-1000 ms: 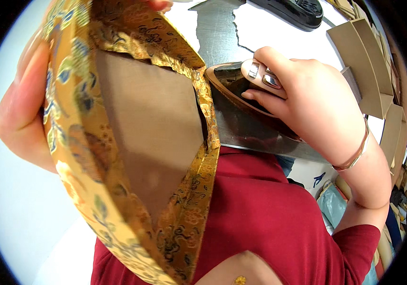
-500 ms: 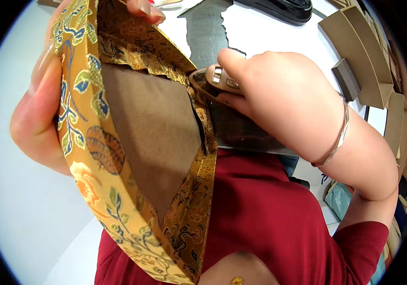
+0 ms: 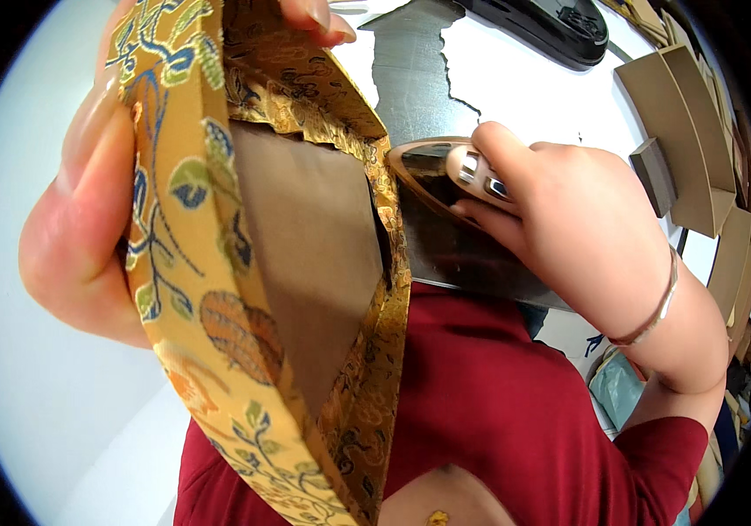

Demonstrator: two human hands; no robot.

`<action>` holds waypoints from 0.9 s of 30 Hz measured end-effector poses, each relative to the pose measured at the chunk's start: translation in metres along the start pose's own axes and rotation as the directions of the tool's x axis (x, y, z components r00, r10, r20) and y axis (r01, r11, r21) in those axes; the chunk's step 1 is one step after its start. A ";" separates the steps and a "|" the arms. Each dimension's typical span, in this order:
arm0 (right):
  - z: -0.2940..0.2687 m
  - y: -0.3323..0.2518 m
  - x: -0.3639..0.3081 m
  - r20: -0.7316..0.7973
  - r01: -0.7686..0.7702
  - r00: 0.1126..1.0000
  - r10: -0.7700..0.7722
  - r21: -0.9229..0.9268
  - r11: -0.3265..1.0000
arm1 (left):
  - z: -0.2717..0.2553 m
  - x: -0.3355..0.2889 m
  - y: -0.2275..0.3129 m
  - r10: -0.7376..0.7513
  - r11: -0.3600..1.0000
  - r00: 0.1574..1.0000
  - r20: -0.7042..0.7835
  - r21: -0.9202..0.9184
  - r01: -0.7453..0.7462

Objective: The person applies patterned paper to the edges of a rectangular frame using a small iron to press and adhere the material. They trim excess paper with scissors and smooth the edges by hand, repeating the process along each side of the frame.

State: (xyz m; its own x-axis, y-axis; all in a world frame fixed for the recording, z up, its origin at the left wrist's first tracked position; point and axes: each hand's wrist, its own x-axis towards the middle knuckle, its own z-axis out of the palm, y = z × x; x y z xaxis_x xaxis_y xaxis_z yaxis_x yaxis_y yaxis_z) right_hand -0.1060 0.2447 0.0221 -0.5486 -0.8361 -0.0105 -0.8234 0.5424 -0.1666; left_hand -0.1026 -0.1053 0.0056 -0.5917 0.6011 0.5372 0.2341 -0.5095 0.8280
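Note:
My left hand grips a shallow box covered in gold brocade with blue, green and orange flowers. It is held up on edge, its thumb and fingers around the upper left part. Inside lies a plain brown panel, with brocade folded over the inner walls. My right hand is closed around a small iron with a pointed, shiny soleplate and a beige body. The iron's tip is at the box's right wall, touching or almost touching it; the exact contact is hard to make out.
Beneath the iron a dark metal plate lies on the white table, partly bordered by ragged white paper. A black device sits at the far side. Brown cardboard pieces and a grey block stand at the right. A pale blue plastic bag is lower right.
The view has shifted a little. My right hand has moved rightward with the iron, and more of its soleplate shows beside the box. My left hand keeps its grip on the box.

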 end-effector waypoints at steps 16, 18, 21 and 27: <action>-0.001 0.004 0.008 -0.034 0.041 0.999 -0.041 0.019 0.999 | 0.006 -0.004 0.003 0.040 0.996 0.999 -0.001 0.084 -0.040; 0.002 0.000 0.008 -0.032 0.055 0.998 -0.054 0.033 0.998 | 0.018 -0.013 0.010 0.063 0.991 0.996 -0.057 0.126 -0.055; 0.014 0.013 -0.014 -0.019 -0.066 0.998 0.067 0.055 0.996 | 0.006 -0.013 -0.028 0.146 0.985 0.986 -0.075 0.109 -0.137; 0.008 -0.008 -0.006 -0.093 0.079 0.993 -0.069 0.107 0.991 | 0.030 -0.038 0.026 0.103 0.983 0.978 -0.182 0.166 -0.073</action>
State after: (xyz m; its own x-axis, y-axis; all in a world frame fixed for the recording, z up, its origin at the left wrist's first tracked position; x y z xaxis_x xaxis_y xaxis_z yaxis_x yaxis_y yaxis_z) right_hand -0.0955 0.2447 0.0153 -0.5014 -0.8603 0.0923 -0.8439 0.4627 -0.2717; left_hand -0.0509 -0.1231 0.0110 -0.6947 0.4231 0.5816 0.4018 -0.4424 0.8018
